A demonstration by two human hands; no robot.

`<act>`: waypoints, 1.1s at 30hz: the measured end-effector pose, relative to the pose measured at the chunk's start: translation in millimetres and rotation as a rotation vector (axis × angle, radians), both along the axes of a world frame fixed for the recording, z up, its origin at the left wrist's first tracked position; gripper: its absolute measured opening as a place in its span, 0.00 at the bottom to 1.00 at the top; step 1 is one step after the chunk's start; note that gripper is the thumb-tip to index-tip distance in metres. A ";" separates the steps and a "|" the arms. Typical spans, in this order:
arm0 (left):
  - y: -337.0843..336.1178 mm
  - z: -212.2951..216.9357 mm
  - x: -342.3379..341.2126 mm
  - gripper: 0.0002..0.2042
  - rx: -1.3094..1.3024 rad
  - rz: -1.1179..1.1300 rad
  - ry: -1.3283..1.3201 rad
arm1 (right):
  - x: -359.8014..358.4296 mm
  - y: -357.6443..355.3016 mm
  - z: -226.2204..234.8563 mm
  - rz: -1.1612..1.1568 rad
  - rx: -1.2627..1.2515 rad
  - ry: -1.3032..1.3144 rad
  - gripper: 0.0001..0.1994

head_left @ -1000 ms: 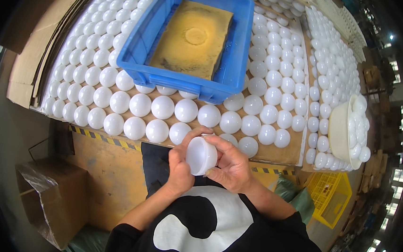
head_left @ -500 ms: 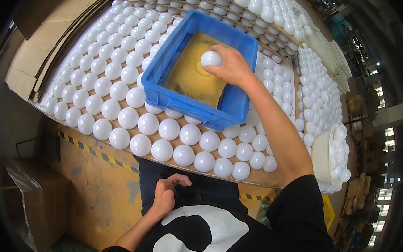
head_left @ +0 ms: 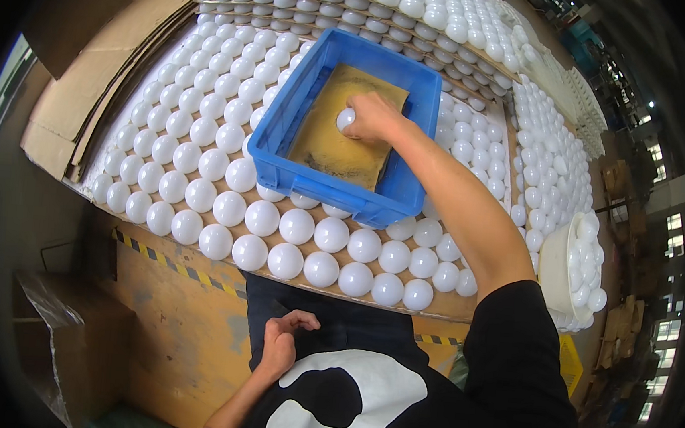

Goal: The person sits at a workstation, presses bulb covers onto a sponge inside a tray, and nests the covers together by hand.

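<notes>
My right hand (head_left: 370,117) reaches down into a blue plastic bin (head_left: 338,193) with its fingers wrapped round a white bulb globe (head_left: 346,118). That globe is low against the yellowish, worn-looking sheet (head_left: 323,150) lying on the bin's bottom; the hand hides most of it. Dark smudges mark the sheet's near edge. Down by my lap, my left hand (head_left: 283,340) hangs loosely, its fingers half bent and a little apart, with nothing in it.
Rows of white globes (head_left: 285,260) cover the table around and under the bin. Stacked layers of globes (head_left: 326,7) rise behind it. A cream tub (head_left: 555,267) heaped with globes stands at right. Cardboard sheets (head_left: 87,85) lean at left, above a carton (head_left: 71,345).
My right hand has lowered the globe toward the yellow sheet, and its fingers now cover more of it. The whole view has shifted slightly. My left hand stays by my lap.
</notes>
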State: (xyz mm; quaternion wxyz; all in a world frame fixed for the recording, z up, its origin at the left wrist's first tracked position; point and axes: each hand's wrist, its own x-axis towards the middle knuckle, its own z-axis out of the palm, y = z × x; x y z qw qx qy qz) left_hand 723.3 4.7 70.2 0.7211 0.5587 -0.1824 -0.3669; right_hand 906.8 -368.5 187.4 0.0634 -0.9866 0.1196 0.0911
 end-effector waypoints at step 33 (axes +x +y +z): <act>-79.4 6.2 -23.5 0.23 0.090 -0.436 -0.081 | -464.8 -22.4 -29.6 -0.974 0.043 -0.524 0.27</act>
